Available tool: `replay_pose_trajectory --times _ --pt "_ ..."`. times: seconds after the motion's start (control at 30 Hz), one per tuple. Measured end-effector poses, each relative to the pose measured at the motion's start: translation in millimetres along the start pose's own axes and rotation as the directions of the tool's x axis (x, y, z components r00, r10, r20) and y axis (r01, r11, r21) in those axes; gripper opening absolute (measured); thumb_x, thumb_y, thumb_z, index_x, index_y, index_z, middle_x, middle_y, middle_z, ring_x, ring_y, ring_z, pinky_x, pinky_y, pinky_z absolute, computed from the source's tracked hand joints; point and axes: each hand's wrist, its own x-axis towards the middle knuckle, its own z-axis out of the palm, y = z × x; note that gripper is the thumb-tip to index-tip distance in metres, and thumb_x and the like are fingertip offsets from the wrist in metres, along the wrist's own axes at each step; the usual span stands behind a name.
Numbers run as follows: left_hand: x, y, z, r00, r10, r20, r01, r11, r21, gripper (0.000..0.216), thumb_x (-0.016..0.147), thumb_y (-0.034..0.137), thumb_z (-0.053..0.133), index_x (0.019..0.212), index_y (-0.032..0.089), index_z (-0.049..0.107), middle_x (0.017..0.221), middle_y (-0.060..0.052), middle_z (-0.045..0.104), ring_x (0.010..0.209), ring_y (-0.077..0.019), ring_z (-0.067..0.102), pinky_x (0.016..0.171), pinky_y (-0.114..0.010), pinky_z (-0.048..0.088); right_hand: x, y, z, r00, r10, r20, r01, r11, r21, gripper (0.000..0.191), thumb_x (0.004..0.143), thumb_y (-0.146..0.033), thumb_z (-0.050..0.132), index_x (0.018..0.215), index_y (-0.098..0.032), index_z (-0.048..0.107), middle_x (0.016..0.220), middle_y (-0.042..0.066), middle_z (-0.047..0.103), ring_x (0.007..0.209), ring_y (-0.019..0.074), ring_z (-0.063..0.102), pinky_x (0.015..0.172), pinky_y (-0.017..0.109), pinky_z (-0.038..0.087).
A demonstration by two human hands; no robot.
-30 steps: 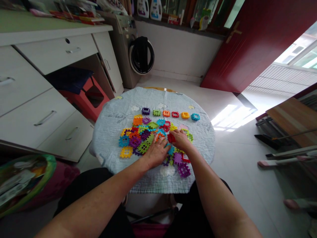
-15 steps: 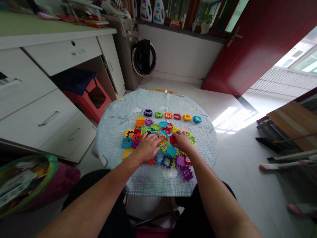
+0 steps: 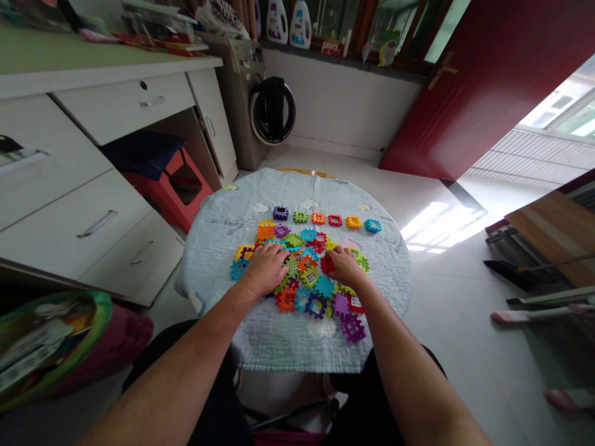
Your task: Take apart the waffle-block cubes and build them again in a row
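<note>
A heap of coloured plastic grid tiles (image 3: 302, 279) lies on a small round table under a pale blue cloth (image 3: 218, 229). My left hand (image 3: 266, 268) rests palm down on the left part of the heap, fingers spread over the tiles. My right hand (image 3: 343, 266) sits at the right of the heap, fingers pinched on a red tile (image 3: 326, 264). Beyond the heap a row of single tiles runs purple (image 3: 280, 213), green (image 3: 300, 217), orange, red, orange, blue (image 3: 372, 225).
A white desk with drawers (image 3: 88, 179) stands at the left, a red stool (image 3: 174, 186) beneath it. A washing machine (image 3: 260, 105) is behind, a red door (image 3: 465, 87) at the right. A green basket (image 3: 51, 341) sits near my left knee. Someone's feet (image 3: 564, 399) show far right.
My left hand has slid leftward across the heap, uncovering tiles in the middle. My right hand has stayed in place, holding the red tile.
</note>
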Motion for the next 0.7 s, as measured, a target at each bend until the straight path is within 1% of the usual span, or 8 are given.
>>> replay_pose_trajectory --times 0.13,0.3,0.53,0.63,0.7 --pt "-0.2 -0.2 2.4 1.0 0.003 0.01 -0.003 1.0 -0.006 0.029 0.083 0.029 0.059 0.11 0.021 0.063 0.115 -0.009 0.062 0.112 -0.026 0.052 0.098 -0.042 0.039 2.2 -0.5 1.8 1.0 0.003 -0.016 -0.003 1.0 -0.012 0.037 0.077 -0.033 0.06 0.112 -0.021 0.057 0.115 0.013 0.053 0.104 0.0298 0.046 0.083 0.04 0.038" --pt "0.4 -0.2 4.2 1.0 0.012 0.01 -0.012 1.0 -0.011 0.03 0.083 0.029 0.059 0.111 0.019 0.063 0.114 -0.01 0.063 0.111 -0.0256 0.053 0.098 -0.041 0.039 4.3 -2.3 0.9 1.0 -0.004 -0.003 0.004 0.999 -0.039 0.04 0.069 -0.028 0.064 0.107 -0.018 0.056 0.113 0.013 0.054 0.103 0.0302 0.047 0.084 0.04 0.038" --pt "0.3 0.4 2.5 1.0 0.004 0.012 -0.004 0.999 -0.038 0.03 0.082 0.028 0.059 0.111 0.02 0.062 0.115 -0.009 0.063 0.111 -0.0252 0.053 0.098 -0.041 0.039 4.3 -3.0 2.2 1.0 0.0 0.002 0.0 0.999 -0.036 0.039 0.069 -0.029 0.063 0.106 -0.018 0.056 0.113 0.013 0.052 0.104 0.03 0.045 0.085 0.041 0.036" --pt "0.0 0.5 0.4 1.0 0.005 0.013 -0.005 0.999 -0.037 0.029 0.083 0.028 0.059 0.111 0.02 0.062 0.114 -0.009 0.063 0.111 -0.0253 0.053 0.098 -0.041 0.039 3.5 -1.4 -2.2 0.999 0.011 -0.038 -0.011 1.0 0.007 0.04 0.069 -0.03 0.064 0.106 -0.019 0.056 0.113 0.012 0.051 0.103 0.0283 0.045 0.085 0.039 0.036" --pt "0.0 0.6 -0.7 1.0 0.003 0.01 -0.003 1.0 -0.031 0.028 0.083 0.028 0.059 0.11 0.02 0.063 0.113 -0.009 0.063 0.11 -0.0256 0.053 0.097 -0.042 0.039 5.9 5.0 -6.9 0.996 0.021 -0.083 -0.017 0.998 0.054 0.042 0.067 -0.03 0.065 0.107 -0.02 0.056 0.113 0.011 0.052 0.103 0.027 0.045 0.085 0.037 0.036"
